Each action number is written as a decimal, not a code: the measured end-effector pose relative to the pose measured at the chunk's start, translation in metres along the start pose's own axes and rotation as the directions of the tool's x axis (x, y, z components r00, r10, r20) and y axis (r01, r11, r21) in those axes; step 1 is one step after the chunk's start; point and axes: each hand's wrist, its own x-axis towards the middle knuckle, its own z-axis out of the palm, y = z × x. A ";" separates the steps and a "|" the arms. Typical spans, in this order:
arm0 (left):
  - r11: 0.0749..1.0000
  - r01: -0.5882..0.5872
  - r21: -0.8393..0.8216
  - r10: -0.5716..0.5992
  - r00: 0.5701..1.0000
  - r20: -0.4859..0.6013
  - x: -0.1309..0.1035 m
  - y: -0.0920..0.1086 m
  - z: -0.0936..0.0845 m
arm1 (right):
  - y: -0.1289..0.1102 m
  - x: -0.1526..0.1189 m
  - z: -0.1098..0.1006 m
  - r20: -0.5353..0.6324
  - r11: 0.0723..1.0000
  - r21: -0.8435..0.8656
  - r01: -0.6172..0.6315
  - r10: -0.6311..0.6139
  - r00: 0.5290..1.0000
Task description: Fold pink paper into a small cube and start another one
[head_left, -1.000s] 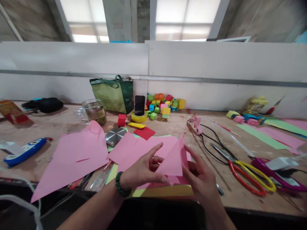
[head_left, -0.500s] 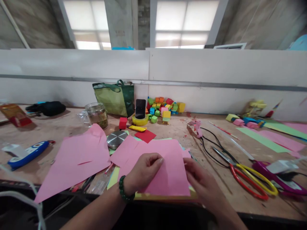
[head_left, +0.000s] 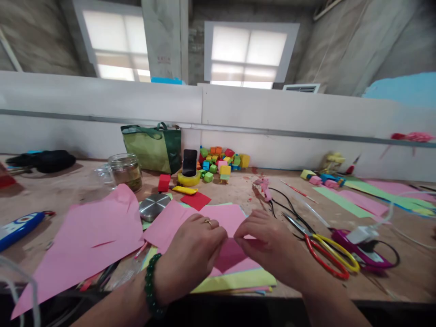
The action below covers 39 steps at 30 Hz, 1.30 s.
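A pink sheet of paper (head_left: 234, 255) is pinched between my two hands, its near part lifted and bent above the stack. My left hand (head_left: 192, 250), with a ring and a green bead bracelet, closes thumb against fingers at the sheet's left side. Opposite it, my right hand (head_left: 269, 245) pinches the same sheet, fingertips close to the left ones. Under them lies a stack of coloured paper, with a yellow sheet (head_left: 238, 280) at its near edge. Part of the pinched sheet is hidden by my hands.
Left of the stack lies a large pink sheet (head_left: 91, 231), near a round metal disc (head_left: 154, 206) and a glass mug (head_left: 124, 172). Scissors (head_left: 327, 250), a pink glue gun (head_left: 263, 187) and a purple power strip (head_left: 363, 254) lie to the right. Small coloured paper cubes (head_left: 221, 159) stand behind.
Both hands have come together over the stack, and the pink sheet that lay flat is now lifted and bent between them. The head view has shifted to the right and up.
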 end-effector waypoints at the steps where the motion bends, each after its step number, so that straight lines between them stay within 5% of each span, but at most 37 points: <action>1: 1.000 0.011 0.005 -0.011 1.000 -0.007 -0.003 -0.003 -0.003 | 0.004 -0.003 0.001 -0.002 0.999 0.034 -0.036 0.036 0.999; 8: 0.995 0.076 0.063 -0.066 0.988 -0.138 -0.028 -0.041 -0.018 | 0.031 -0.023 -0.006 -0.033 0.972 0.163 -0.171 0.179 0.983; 11: 0.967 0.206 0.149 -0.162 0.951 -0.262 -0.037 -0.057 -0.025 | 0.038 -0.030 -0.010 -0.075 0.962 0.145 -0.229 0.242 0.967; 13: 0.945 0.271 0.182 -0.189 0.909 -0.372 -0.036 -0.055 -0.026 | 0.036 -0.029 -0.008 -0.100 0.959 0.144 -0.243 0.258 0.961; 15: 0.956 0.204 0.210 -0.096 0.895 -0.436 -0.031 -0.042 -0.022 | 0.027 -0.024 0.000 -0.083 0.965 0.163 -0.205 0.220 0.972; 19: 0.982 0.001 0.190 0.052 0.960 -0.274 -0.020 -0.011 -0.004 | 0.002 -0.010 0.022 -0.034 0.973 0.226 -0.052 0.061 0.998; 22: 0.989 0.014 0.147 0.014 0.982 -0.189 -0.020 -0.007 0.006 | -0.001 -0.006 0.027 -0.049 0.973 0.230 -0.025 0.037 0.998; 29: 0.989 0.117 0.087 -0.102 0.982 -0.158 -0.030 -0.033 -0.002 | 0.050 -0.031 0.003 0.056 0.959 0.165 -0.232 0.226 0.973; 31: 0.975 0.221 0.018 -0.216 0.964 -0.156 -0.030 -0.041 -0.003 | 0.067 -0.042 -0.003 0.024 0.935 0.098 -0.340 0.339 0.940; 34: 0.897 0.396 -0.198 -0.423 0.898 -0.123 -0.028 -0.051 0.003 | 0.077 -0.053 -0.002 -0.287 0.889 -0.055 -0.454 0.421 0.860; 36: 0.822 0.420 -0.385 -0.468 0.883 -0.036 -0.024 -0.055 0.013 | 0.068 -0.053 0.008 -0.380 0.927 -0.118 -0.357 0.290 0.878; 39: 0.713 0.404 -0.573 -0.444 0.893 0.076 -0.018 -0.056 0.030 | 0.045 -0.046 0.034 -0.245 0.973 -0.232 0.014 -0.072 0.967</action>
